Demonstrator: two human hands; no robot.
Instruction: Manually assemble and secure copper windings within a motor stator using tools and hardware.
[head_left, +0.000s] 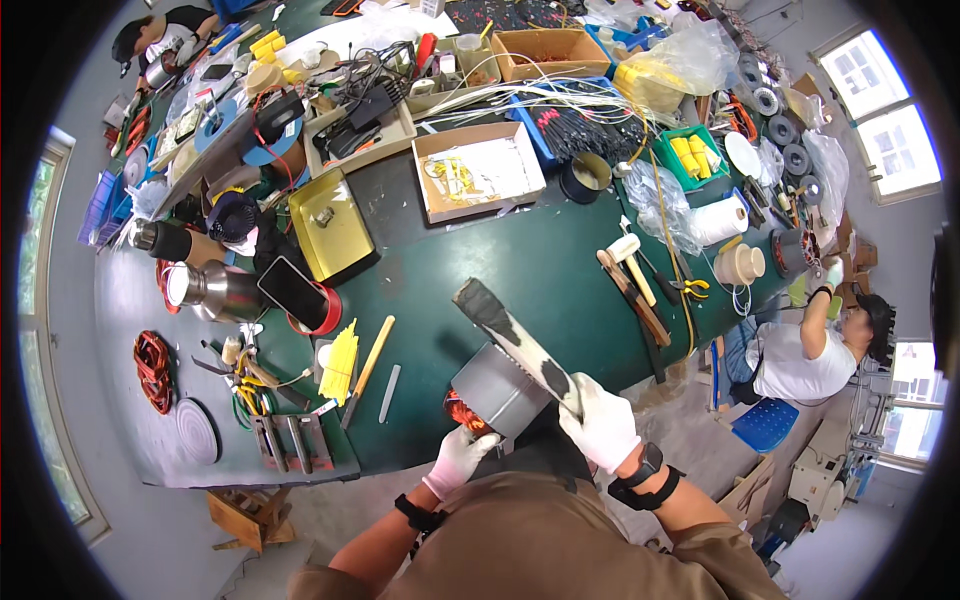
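Observation:
At the table's front edge a grey metal motor stator [500,388] lies on its side, with reddish copper windings [463,412] showing at its open left end. My left hand [460,458] is closed on the lower left rim of the stator, next to the windings. My right hand [602,424] grips the near end of a long flat bat [520,345], worn in black and white patches. The bat slants up to the left across the upper side of the stator; whether the two touch I cannot tell.
On the green table [420,280], a white-headed mallet [630,262], wooden sticks [635,298] and yellow-handled pliers [690,289] lie to the right. Yellow strips [340,362], a phone [292,290] and a steel flask [215,290] sit left. Boxes crowd the back. Two other people work nearby.

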